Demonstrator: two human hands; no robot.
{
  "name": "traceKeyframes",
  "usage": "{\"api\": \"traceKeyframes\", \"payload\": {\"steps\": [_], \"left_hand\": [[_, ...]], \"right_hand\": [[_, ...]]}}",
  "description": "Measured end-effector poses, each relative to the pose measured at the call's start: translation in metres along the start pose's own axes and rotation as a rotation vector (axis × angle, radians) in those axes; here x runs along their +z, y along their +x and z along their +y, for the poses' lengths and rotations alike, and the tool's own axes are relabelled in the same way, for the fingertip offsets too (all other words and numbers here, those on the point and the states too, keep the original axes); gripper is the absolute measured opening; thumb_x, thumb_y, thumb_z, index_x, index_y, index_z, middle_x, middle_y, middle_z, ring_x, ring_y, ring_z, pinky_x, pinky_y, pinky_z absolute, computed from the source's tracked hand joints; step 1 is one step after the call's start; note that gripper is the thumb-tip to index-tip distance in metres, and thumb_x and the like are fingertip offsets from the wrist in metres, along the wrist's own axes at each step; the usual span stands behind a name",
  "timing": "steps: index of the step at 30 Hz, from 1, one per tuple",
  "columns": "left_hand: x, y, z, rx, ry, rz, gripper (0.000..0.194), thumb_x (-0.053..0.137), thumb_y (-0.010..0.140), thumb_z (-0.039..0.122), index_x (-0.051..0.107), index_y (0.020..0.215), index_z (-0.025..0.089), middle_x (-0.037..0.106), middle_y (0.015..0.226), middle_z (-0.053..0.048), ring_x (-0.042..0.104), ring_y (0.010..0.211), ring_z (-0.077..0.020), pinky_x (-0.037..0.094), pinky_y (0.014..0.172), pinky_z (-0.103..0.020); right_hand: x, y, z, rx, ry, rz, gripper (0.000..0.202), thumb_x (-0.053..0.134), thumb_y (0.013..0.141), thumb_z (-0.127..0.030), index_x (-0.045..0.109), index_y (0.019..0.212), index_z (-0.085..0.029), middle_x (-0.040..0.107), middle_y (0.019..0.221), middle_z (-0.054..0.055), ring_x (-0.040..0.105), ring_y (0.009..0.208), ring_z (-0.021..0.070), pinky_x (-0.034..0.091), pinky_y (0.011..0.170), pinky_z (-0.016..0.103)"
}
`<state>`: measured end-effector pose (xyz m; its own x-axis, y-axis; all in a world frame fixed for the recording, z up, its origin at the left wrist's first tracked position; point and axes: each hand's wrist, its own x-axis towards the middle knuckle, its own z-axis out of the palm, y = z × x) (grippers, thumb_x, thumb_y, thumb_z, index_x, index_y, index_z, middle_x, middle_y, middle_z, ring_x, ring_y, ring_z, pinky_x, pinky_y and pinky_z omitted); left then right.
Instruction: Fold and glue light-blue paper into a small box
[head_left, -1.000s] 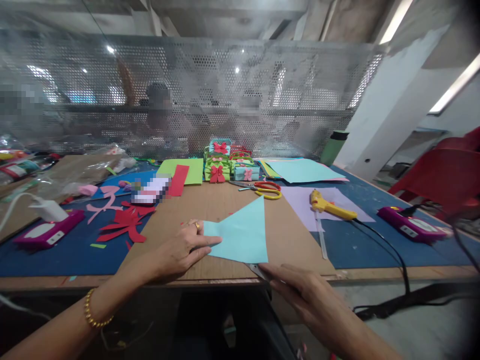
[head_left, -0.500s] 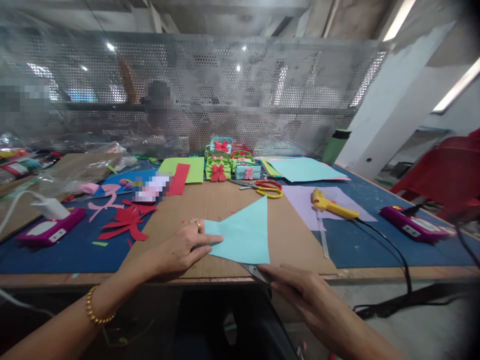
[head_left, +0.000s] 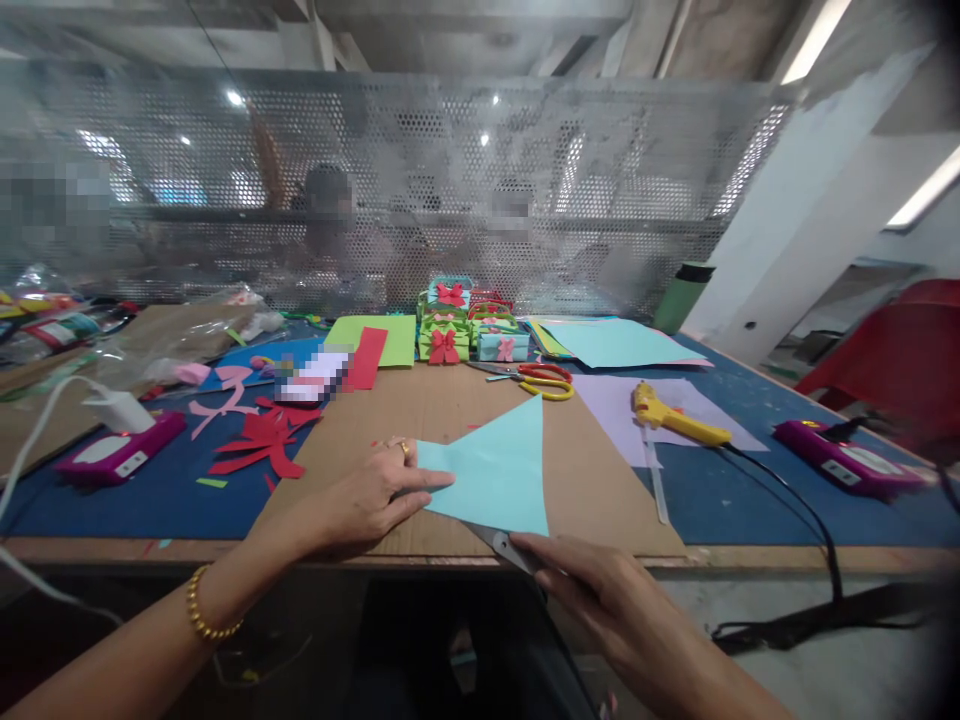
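Note:
A light blue sheet of paper (head_left: 499, 465), folded with a pointed corner at its upper right, lies on a brown board. My left hand (head_left: 390, 485) presses on its left end, index finger stretched flat across it and thumb by the lower edge. My right hand (head_left: 577, 570) is closed around the grey handle of a knife (head_left: 504, 546) at the board's front edge. The knife's blade points left and its upper part slips out of sight beneath the paper's lower edge.
Scissors (head_left: 540, 380) lie behind the paper. To the right, a yellow glue gun (head_left: 679, 415) rests on a lilac sheet (head_left: 611, 400). Small paper bags with bows (head_left: 444, 345) stand at the back. Red paper strips (head_left: 262, 440), a phone (head_left: 315, 380) and a purple power strip (head_left: 124, 455) are left.
The knife has shifted left along the paper's lower edge, with more of its handle and blade showing. My left hand stays on the paper. The whole view has swung slightly.

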<state>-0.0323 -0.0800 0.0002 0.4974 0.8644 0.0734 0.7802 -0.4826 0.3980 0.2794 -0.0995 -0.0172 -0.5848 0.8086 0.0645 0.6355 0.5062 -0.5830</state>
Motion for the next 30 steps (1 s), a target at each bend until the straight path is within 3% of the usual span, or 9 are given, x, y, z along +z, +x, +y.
{"api": "traceKeyframes", "payload": {"steps": [6, 11, 15, 19, 21, 24, 26, 30], "left_hand": [[0.002, 0.001, -0.003, 0.015, -0.013, 0.022, 0.037, 0.043, 0.103, 0.029, 0.061, 0.135, 0.036, 0.049, 0.104, -0.005, 0.05, 0.099, -0.0214, 0.039, 0.092, -0.037], [0.002, 0.0, -0.002, 0.021, 0.014, 0.023, 0.037, 0.043, 0.103, 0.029, 0.061, 0.135, 0.037, 0.048, 0.103, -0.005, 0.05, 0.096, -0.0211, 0.039, 0.091, -0.039], [0.0, 0.0, 0.001, -0.006, 0.015, 0.009, 0.037, 0.043, 0.103, 0.031, 0.062, 0.133, 0.037, 0.049, 0.104, -0.005, 0.05, 0.097, -0.0221, 0.04, 0.092, -0.039], [0.0, 0.003, 0.0, -0.061, -0.029, 0.037, 0.044, 0.037, 0.104, 0.029, 0.048, 0.147, 0.033, 0.053, 0.114, -0.007, 0.052, 0.106, -0.0229, 0.041, 0.098, -0.04], [0.002, 0.005, -0.005, -0.16, 0.009, 0.117, 0.048, 0.036, 0.103, 0.029, 0.04, 0.152, 0.026, 0.052, 0.122, -0.011, 0.053, 0.111, -0.0249, 0.041, 0.1, -0.042], [0.004, 0.008, -0.017, -0.276, 0.187, 0.236, 0.054, 0.049, 0.098, 0.034, 0.044, 0.149, 0.016, 0.049, 0.131, -0.017, 0.049, 0.12, -0.0327, 0.039, 0.103, -0.049], [0.003, 0.009, -0.026, -0.255, 0.241, 0.227, 0.059, 0.055, 0.095, 0.037, 0.043, 0.149, 0.017, 0.048, 0.136, -0.018, 0.046, 0.126, -0.0358, 0.037, 0.106, -0.051], [0.001, 0.008, -0.04, -0.223, 0.108, 0.117, 0.061, 0.054, 0.095, 0.039, 0.039, 0.152, 0.025, 0.049, 0.145, -0.014, 0.047, 0.133, -0.0327, 0.04, 0.106, -0.046]], "right_hand": [[0.001, 0.011, -0.019, -0.066, -0.024, -0.018, 0.038, 0.04, 0.102, -0.036, 0.067, 0.129, -0.026, 0.073, 0.123, 0.009, 0.072, 0.104, 0.0261, 0.056, 0.088, 0.037], [0.007, 0.01, -0.008, -0.045, 0.03, 0.014, 0.039, 0.043, 0.101, -0.039, 0.066, 0.131, -0.027, 0.072, 0.126, 0.008, 0.069, 0.112, 0.0269, 0.053, 0.095, 0.042], [0.007, 0.011, -0.009, -0.041, 0.042, 0.002, 0.039, 0.043, 0.101, -0.038, 0.066, 0.13, -0.027, 0.073, 0.123, 0.007, 0.071, 0.107, 0.0258, 0.054, 0.091, 0.04], [0.006, 0.018, -0.025, -0.089, 0.009, 0.01, 0.036, 0.044, 0.1, -0.033, 0.069, 0.125, -0.025, 0.074, 0.121, 0.009, 0.072, 0.105, 0.0259, 0.056, 0.084, 0.034], [0.008, 0.021, -0.03, -0.099, -0.029, 0.001, 0.036, 0.043, 0.1, -0.031, 0.069, 0.124, -0.025, 0.074, 0.12, 0.009, 0.073, 0.102, 0.0258, 0.056, 0.08, 0.033], [0.012, 0.022, -0.027, -0.097, -0.06, -0.021, 0.037, 0.041, 0.101, -0.033, 0.067, 0.127, -0.028, 0.073, 0.122, 0.008, 0.073, 0.101, 0.0253, 0.057, 0.079, 0.033], [0.013, 0.022, -0.024, -0.093, -0.063, -0.023, 0.038, 0.04, 0.102, -0.035, 0.066, 0.129, -0.028, 0.073, 0.124, 0.007, 0.072, 0.102, 0.0253, 0.057, 0.081, 0.034], [0.012, 0.022, -0.023, -0.093, -0.043, -0.025, 0.037, 0.041, 0.102, -0.036, 0.066, 0.129, -0.03, 0.073, 0.124, 0.006, 0.072, 0.104, 0.0252, 0.056, 0.082, 0.034]]}}
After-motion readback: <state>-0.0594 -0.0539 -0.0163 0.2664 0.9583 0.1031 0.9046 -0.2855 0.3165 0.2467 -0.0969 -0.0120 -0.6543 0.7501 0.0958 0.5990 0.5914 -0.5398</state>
